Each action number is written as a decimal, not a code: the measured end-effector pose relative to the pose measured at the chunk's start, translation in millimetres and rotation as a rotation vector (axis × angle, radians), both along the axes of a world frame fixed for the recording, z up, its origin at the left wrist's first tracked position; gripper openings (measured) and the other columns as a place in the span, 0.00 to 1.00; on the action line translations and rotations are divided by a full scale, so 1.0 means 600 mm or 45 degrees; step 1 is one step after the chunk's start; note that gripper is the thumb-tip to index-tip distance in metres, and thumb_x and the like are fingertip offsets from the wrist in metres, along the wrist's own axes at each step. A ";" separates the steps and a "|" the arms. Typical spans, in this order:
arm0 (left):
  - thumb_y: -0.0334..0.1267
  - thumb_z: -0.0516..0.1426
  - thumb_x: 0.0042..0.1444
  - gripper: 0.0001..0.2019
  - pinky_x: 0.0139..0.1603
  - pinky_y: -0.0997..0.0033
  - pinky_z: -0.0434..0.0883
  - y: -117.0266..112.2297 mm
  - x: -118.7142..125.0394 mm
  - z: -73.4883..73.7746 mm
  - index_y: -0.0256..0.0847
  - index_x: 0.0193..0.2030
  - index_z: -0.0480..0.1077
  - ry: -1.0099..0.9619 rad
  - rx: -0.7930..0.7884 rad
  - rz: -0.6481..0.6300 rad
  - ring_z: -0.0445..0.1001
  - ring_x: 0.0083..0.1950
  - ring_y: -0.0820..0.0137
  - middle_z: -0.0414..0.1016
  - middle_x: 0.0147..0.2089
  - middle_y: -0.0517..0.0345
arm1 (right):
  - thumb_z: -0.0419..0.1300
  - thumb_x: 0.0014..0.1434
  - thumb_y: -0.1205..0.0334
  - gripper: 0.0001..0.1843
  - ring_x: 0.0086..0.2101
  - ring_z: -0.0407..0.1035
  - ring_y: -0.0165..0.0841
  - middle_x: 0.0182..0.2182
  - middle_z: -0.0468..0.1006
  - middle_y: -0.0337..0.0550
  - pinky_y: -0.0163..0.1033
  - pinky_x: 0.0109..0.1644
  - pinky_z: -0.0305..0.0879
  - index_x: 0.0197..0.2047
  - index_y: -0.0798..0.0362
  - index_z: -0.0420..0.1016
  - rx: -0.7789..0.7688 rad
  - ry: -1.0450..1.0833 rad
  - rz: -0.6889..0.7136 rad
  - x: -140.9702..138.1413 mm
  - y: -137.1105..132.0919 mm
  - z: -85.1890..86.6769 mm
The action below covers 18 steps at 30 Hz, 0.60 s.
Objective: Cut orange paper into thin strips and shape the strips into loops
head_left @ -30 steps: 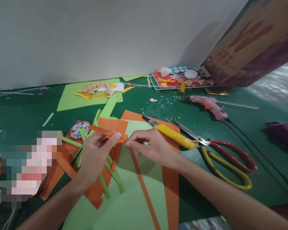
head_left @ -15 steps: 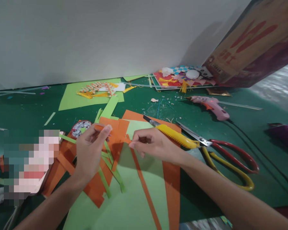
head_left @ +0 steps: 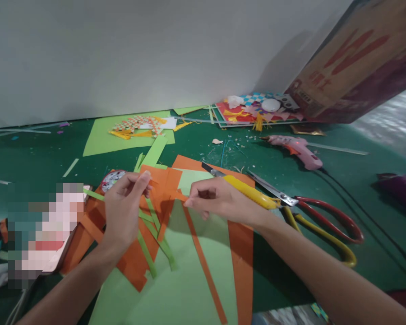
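Note:
My left hand point(head_left: 123, 208) pinches one end of a thin orange paper strip point(head_left: 164, 194) between thumb and fingers, above a pile of orange and green paper pieces point(head_left: 135, 257). My right hand point(head_left: 219, 202) pinches the strip's other end, just right of the left hand. The strip runs between the two hands over a light green sheet point(head_left: 186, 280). A long orange strip point(head_left: 205, 266) lies slanted on that sheet below my right hand.
A yellow utility knife point(head_left: 248, 192) and red-and-yellow scissors point(head_left: 318, 225) lie right of my right hand. A pink glue gun point(head_left: 296, 149) with a black cord lies farther back. Woven paper crafts point(head_left: 137, 124) and a leaning box point(head_left: 355, 67) stand by the wall. A blurred patch covers the left.
My left hand has slid left along the orange strip, away from my right hand. My right hand has stayed nearly in place.

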<state>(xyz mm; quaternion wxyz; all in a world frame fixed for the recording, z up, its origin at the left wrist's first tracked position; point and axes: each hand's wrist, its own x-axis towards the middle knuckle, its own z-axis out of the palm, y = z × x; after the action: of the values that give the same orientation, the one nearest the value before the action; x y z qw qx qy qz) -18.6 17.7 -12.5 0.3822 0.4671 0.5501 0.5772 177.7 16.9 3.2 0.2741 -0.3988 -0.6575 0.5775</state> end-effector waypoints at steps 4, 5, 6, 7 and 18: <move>0.44 0.61 0.51 0.16 0.29 0.74 0.63 0.000 0.000 0.001 0.41 0.19 0.65 0.026 0.020 0.003 0.64 0.25 0.75 0.65 0.21 0.64 | 0.60 0.55 0.58 0.16 0.19 0.60 0.24 0.15 0.65 0.32 0.31 0.24 0.56 0.20 0.54 0.64 -0.002 -0.002 0.013 0.000 0.001 0.000; 0.44 0.60 0.52 0.16 0.29 0.74 0.63 -0.001 0.000 0.001 0.41 0.18 0.65 0.034 0.028 0.007 0.64 0.25 0.75 0.65 0.21 0.64 | 0.60 0.55 0.58 0.16 0.19 0.60 0.24 0.15 0.65 0.32 0.31 0.24 0.56 0.20 0.54 0.64 -0.003 -0.005 0.016 0.000 0.001 0.001; 0.44 0.60 0.52 0.16 0.29 0.74 0.63 -0.001 0.000 0.001 0.41 0.18 0.65 0.041 0.036 0.011 0.64 0.25 0.75 0.65 0.21 0.64 | 0.60 0.55 0.57 0.16 0.19 0.60 0.24 0.15 0.65 0.32 0.31 0.24 0.56 0.19 0.54 0.63 -0.004 -0.007 0.019 -0.001 0.002 0.001; 0.44 0.61 0.52 0.16 0.29 0.74 0.63 -0.001 0.000 0.001 0.41 0.18 0.65 0.043 0.043 0.014 0.64 0.25 0.75 0.65 0.21 0.64 | 0.60 0.55 0.57 0.17 0.19 0.59 0.24 0.14 0.64 0.32 0.31 0.24 0.55 0.19 0.54 0.63 -0.007 -0.006 0.021 -0.001 0.002 0.002; 0.46 0.61 0.52 0.13 0.27 0.77 0.67 -0.009 0.011 0.015 0.43 0.41 0.73 -0.111 -0.259 -0.348 0.71 0.28 0.74 0.73 0.28 0.61 | 0.58 0.56 0.61 0.14 0.19 0.59 0.23 0.15 0.64 0.32 0.31 0.24 0.53 0.21 0.55 0.64 0.033 0.055 -0.083 -0.001 0.002 -0.006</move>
<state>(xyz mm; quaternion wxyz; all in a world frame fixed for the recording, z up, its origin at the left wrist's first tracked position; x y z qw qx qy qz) -12.0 12.3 -3.8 0.5259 0.4711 0.5199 0.4809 177.2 18.1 -0.6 0.3120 -0.4040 -0.6456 0.5680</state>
